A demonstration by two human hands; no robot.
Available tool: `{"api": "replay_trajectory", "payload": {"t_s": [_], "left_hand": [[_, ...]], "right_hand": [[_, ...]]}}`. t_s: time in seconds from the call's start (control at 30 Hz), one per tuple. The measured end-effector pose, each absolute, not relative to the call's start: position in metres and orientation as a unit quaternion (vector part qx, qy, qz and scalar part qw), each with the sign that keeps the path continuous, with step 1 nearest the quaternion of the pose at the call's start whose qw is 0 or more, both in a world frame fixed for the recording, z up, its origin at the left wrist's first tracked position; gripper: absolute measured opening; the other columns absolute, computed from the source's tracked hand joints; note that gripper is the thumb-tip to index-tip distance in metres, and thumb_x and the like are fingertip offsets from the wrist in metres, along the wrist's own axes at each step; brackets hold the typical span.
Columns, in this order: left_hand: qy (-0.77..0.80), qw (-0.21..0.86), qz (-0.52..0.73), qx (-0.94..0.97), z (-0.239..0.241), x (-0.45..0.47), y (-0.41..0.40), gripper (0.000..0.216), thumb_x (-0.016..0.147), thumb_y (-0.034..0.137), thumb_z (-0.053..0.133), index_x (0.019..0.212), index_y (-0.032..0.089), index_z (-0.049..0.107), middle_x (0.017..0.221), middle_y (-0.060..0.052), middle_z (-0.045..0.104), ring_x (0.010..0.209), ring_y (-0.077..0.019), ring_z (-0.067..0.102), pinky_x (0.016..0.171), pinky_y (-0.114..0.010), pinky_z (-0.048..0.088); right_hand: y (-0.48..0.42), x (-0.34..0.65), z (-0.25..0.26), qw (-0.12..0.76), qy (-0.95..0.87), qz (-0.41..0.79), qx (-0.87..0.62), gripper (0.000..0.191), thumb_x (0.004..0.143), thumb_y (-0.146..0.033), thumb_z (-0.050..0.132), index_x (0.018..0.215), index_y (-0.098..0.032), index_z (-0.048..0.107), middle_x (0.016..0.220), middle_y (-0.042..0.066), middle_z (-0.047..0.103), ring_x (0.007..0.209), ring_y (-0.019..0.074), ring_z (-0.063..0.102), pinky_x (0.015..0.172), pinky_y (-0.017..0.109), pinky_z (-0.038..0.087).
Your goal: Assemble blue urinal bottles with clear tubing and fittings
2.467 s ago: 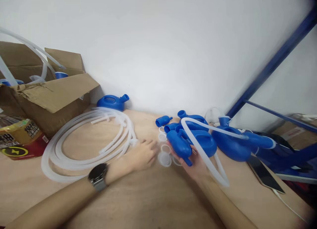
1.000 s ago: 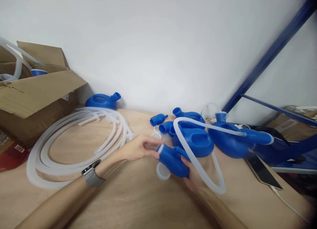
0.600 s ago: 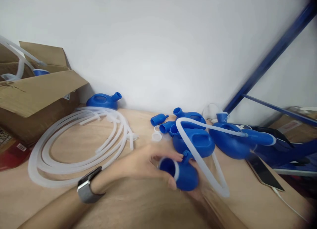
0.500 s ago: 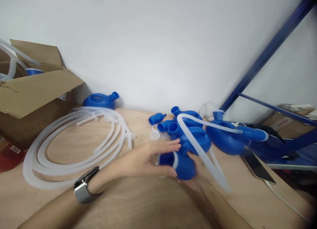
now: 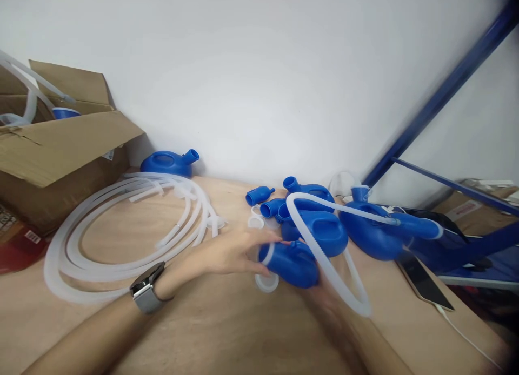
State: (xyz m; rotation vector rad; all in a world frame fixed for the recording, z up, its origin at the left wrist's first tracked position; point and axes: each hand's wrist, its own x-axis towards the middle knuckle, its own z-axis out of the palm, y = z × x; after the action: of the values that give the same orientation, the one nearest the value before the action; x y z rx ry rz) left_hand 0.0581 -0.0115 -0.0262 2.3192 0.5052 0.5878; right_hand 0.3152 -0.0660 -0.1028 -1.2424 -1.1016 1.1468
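My right hand [image 5: 324, 296] is wrapped round the back of a blue plastic cup-shaped funnel [image 5: 294, 264], its fingers mostly hidden behind it. The funnel lies tilted with its mouth to the left, and a white ring [image 5: 267, 254] sits round that mouth. Thumb and fingers of my left hand [image 5: 233, 250] grip the mouth end at the ring. A translucent hose [image 5: 318, 250] loops beside the funnel; where its ends go is partly hidden. A round white cap [image 5: 266, 282] lies under the funnel. Behind stand blue handled bottles [image 5: 324, 232] and a smaller blue funnel [image 5: 259, 195].
Coiled clear hoses [image 5: 60, 267] cover the table's left side, before an open cardboard box [image 5: 73, 148]. One blue bottle [image 5: 166, 163] stands against the wall. At right are a blue bottle [image 5: 371, 232] with hose and funnel, a phone [image 5: 425, 283] and a blue metal frame [image 5: 446, 94].
The funnel has turned so its side shows more, and its mouth has shifted left. My left fingers have closed in on the mouth. The hose's lower bend has swung slightly left.
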Motion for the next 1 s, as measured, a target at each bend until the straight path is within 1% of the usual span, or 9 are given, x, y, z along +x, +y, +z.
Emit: {"api": "replay_trajectory", "payload": {"t_s": [0.07,0.17,0.23,0.33,0.43,0.53,0.67,0.83,1.0], "left_hand": [[0.201,0.365,0.232,0.879,-0.022,0.050,-0.005,0.060,0.086,0.042,0.083,0.142,0.027,0.067,0.137,-0.007,0.072,0.114,-0.0253,0.070,0.098,-0.032,0.052],[0.290,0.373,0.231,0.851,-0.012,0.032,0.011,0.064,0.083,0.052,0.083,0.140,0.025,0.069,0.136,-0.008,0.073,0.106,-0.0241,0.071,0.089,-0.030,0.056],[0.346,0.355,0.227,0.839,-0.010,0.023,0.022,0.063,0.087,0.058,0.076,0.138,0.022,0.070,0.134,-0.009,0.073,0.103,-0.0240,0.071,0.086,-0.030,0.056],[0.393,0.318,0.223,0.833,-0.016,0.019,0.034,0.058,0.093,0.064,0.063,0.128,0.018,0.074,0.127,-0.010,0.076,0.100,-0.0245,0.071,0.086,-0.030,0.054],[0.405,0.303,0.173,0.845,-0.031,0.022,0.043,0.061,0.095,0.067,0.056,0.115,0.015,0.078,0.113,-0.010,0.080,0.094,-0.0251,0.071,0.082,-0.030,0.051],[0.394,0.297,0.137,0.859,-0.045,0.026,0.049,0.059,0.098,0.065,0.049,0.105,0.015,0.080,0.102,-0.010,0.080,0.091,-0.0253,0.072,0.079,-0.030,0.049],[0.416,0.258,0.125,0.863,-0.057,0.027,0.056,0.053,0.102,0.053,0.042,0.105,0.016,0.080,0.097,-0.009,0.080,0.089,-0.0249,0.071,0.077,-0.029,0.048],[0.417,0.236,0.012,0.878,-0.063,0.020,0.059,0.041,0.099,0.035,0.043,0.104,0.017,0.080,0.099,-0.009,0.081,0.089,-0.0241,0.073,0.078,-0.029,0.049],[0.459,0.154,0.013,0.875,-0.057,0.019,0.051,0.037,0.099,0.030,0.050,0.124,0.020,0.074,0.117,-0.013,0.077,0.104,-0.0299,0.073,0.082,-0.033,0.051]], "right_hand": [[-0.061,0.326,-0.101,0.503,-0.506,0.440,-0.545,0.049,0.088,-0.067,0.064,0.107,-0.026,0.082,0.113,0.011,0.080,0.111,0.0369,0.074,0.094,0.053,0.061],[-0.056,0.345,-0.103,0.350,-0.692,0.303,-0.554,0.041,0.094,-0.056,0.062,0.120,-0.030,0.080,0.117,0.008,0.079,0.110,0.0347,0.073,0.101,0.052,0.056],[-0.054,0.355,-0.108,0.231,-0.793,0.208,-0.524,0.032,0.092,-0.045,0.068,0.120,-0.033,0.080,0.116,0.006,0.077,0.105,0.0317,0.072,0.098,0.047,0.057],[-0.054,0.360,-0.115,0.163,-0.842,0.138,-0.496,0.025,0.087,-0.036,0.075,0.110,-0.032,0.080,0.117,0.005,0.075,0.099,0.0274,0.073,0.088,0.040,0.060],[-0.052,0.359,-0.120,0.172,-0.844,0.117,-0.494,0.013,0.092,-0.033,0.069,0.100,-0.031,0.079,0.118,0.004,0.074,0.102,0.0260,0.073,0.086,0.038,0.061],[-0.048,0.358,-0.127,0.215,-0.832,0.116,-0.498,0.022,0.100,-0.035,0.058,0.099,-0.031,0.079,0.116,0.003,0.076,0.105,0.0251,0.073,0.093,0.041,0.060],[-0.042,0.360,-0.137,0.269,-0.801,0.134,-0.518,0.025,0.101,-0.042,0.057,0.101,-0.031,0.079,0.109,0.003,0.079,0.102,0.0255,0.073,0.098,0.045,0.059],[-0.042,0.359,-0.138,0.276,-0.793,0.108,-0.532,0.028,0.102,-0.045,0.056,0.101,-0.031,0.080,0.102,0.003,0.080,0.097,0.0257,0.075,0.094,0.044,0.060],[-0.044,0.358,-0.136,0.238,-0.831,0.115,-0.490,0.024,0.099,-0.043,0.061,0.110,-0.031,0.079,0.107,0.004,0.081,0.109,0.0281,0.071,0.101,0.048,0.057]]}}
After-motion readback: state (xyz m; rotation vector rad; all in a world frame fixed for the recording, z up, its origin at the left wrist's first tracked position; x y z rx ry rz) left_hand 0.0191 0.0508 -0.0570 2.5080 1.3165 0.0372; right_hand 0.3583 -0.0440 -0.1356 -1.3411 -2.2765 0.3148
